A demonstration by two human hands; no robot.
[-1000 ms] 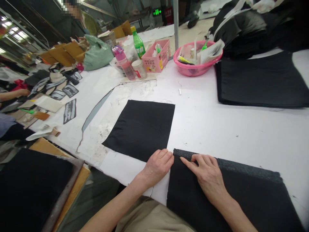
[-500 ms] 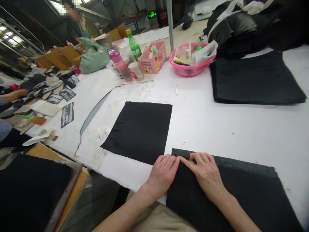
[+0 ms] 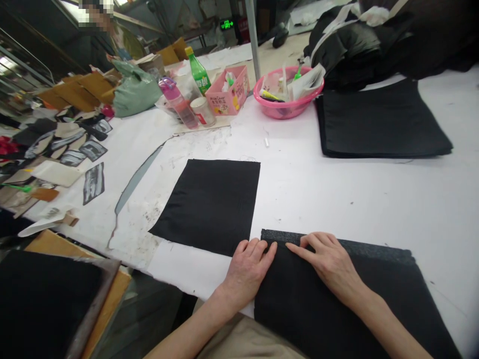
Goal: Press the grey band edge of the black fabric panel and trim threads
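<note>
A large black fabric piece [image 3: 299, 299] lies in front of me, with a dark grey, speckled strip [image 3: 377, 250] along its far edge. At the strip's left end, my left hand [image 3: 247, 269] is closed on the fabric's corner, fingers curled and thumb pressed down. A short way to the right, my right hand [image 3: 331, 264] has its fingers bent over the strip and its thumb stretched left along the strip's near side. What lies under the fingertips is hidden. Just beyond my left hand lies a smaller black fabric square [image 3: 213, 204], flat on the white table covering [image 3: 299, 199].
Stacked black fabric [image 3: 385, 119] is at the back right, near a pink basin [image 3: 288, 107] of small items. A pink box [image 3: 228, 92], a green bottle [image 3: 198, 72] and a jar [image 3: 202, 110] stand behind. Loose cut pieces [image 3: 93, 182] cover the left side.
My right thumb has slid right along the strip, widening the gap to my left hand, which stays at the corner. The whole view has shifted slightly, so the surroundings appear further left.
</note>
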